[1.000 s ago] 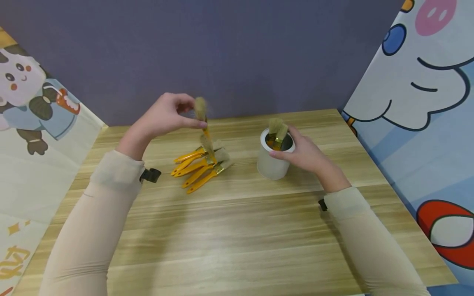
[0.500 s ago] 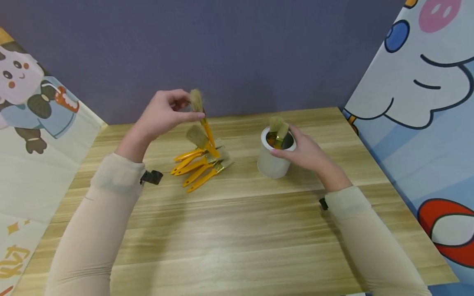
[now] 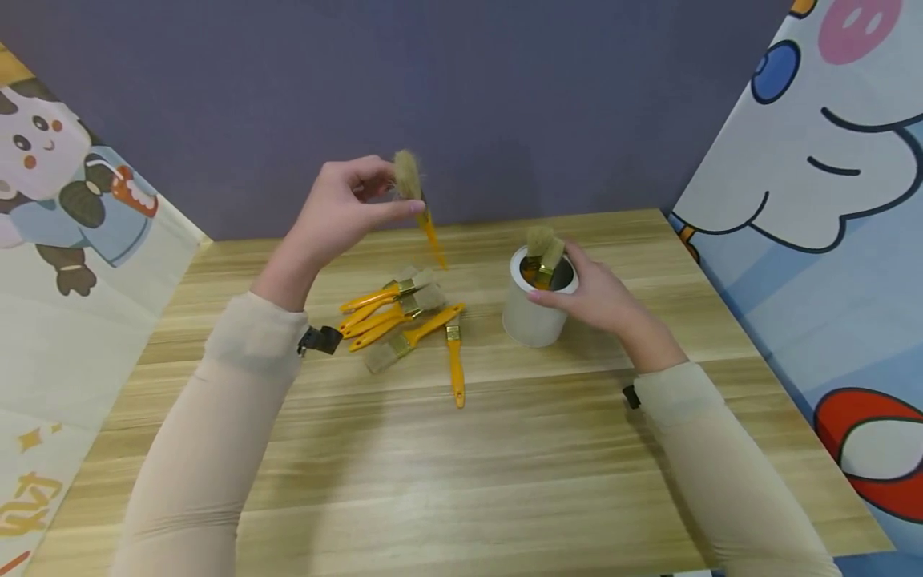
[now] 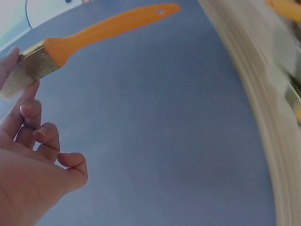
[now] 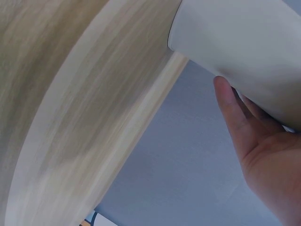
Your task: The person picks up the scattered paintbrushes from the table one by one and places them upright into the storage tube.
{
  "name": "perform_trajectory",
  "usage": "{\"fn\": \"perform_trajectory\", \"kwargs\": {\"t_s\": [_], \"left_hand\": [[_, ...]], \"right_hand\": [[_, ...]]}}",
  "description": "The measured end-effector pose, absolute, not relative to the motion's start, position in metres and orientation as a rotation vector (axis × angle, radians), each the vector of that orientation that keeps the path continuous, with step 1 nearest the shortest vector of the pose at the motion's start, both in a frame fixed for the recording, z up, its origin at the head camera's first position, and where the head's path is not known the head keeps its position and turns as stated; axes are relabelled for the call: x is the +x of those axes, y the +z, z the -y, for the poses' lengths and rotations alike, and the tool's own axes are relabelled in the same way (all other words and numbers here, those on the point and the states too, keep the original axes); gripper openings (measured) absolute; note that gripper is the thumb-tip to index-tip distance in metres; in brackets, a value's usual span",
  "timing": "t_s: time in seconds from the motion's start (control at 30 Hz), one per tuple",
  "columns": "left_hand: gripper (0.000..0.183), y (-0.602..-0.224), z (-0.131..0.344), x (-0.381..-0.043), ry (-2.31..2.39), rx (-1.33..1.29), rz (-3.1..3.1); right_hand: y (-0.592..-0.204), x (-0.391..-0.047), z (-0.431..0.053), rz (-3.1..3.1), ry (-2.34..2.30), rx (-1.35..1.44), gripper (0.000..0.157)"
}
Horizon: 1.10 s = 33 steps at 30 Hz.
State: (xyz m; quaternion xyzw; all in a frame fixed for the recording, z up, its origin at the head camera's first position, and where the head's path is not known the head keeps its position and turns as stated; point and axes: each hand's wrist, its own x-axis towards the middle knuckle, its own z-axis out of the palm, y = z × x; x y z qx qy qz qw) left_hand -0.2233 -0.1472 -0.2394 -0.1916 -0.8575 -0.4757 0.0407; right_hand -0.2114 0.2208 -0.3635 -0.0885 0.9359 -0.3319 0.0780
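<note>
In the head view my left hand (image 3: 346, 200) is raised over the back of the table. Its thumb and fingers pinch a paintbrush (image 3: 430, 232) near the bristles, and the orange handle hangs down to the right. The left wrist view shows the same paintbrush (image 4: 117, 26) held at its metal band, with the other fingers curled loosely. My right hand (image 3: 594, 292) grips a white can (image 3: 530, 316) at its rim, thumb at the front. Two paintbrushes (image 3: 544, 248) stand in the can, bristles up. In the right wrist view, fingers (image 5: 230, 101) lie along the can's side.
Several orange-handled paintbrushes (image 3: 375, 316) lie in a pile left of the can. One paintbrush (image 3: 456, 365) lies apart with its handle toward the front, beside another crossing diagonally. The wooden table (image 3: 461, 481) meets a dark wall (image 3: 461, 104) behind; cartoon-printed panels (image 3: 815, 184) flank it.
My left hand has lifted its paintbrush up and right, away from the pile. A brush tangled with it has dropped, and two brushes now lie turned differently. The right hand stays on the can.
</note>
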Motion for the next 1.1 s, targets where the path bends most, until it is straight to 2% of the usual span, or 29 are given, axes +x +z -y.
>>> {"fn": "perform_trajectory", "kwargs": {"t_s": [0.2, 0.43, 0.73, 1.03, 1.1], "left_hand": [[0.029, -0.232, 0.111, -0.223, -1.610, -0.663, 2.496], [0.026, -0.233, 0.061, -0.229, -1.585, -0.829, 2.449], [0.035, -0.268, 0.006, -0.236, -1.284, -0.955, 2.617], [0.034, -0.299, -0.018, -0.233, -0.917, -0.852, 2.913], [0.034, -0.302, -0.022, -0.232, -0.814, -0.849, 2.953]], "right_hand": [[-0.364, -0.213, -0.220, -2.802, -0.997, -0.267, 0.117], [-0.363, -0.214, -0.220, -2.764, -1.017, -0.258, 0.118], [-0.361, -0.212, -0.221, -2.742, -1.024, -0.263, 0.120], [-0.362, -0.209, -0.222, -2.705, -1.053, -0.249, 0.121], [-0.363, -0.209, -0.223, -2.694, -1.090, -0.269, 0.116]]}}
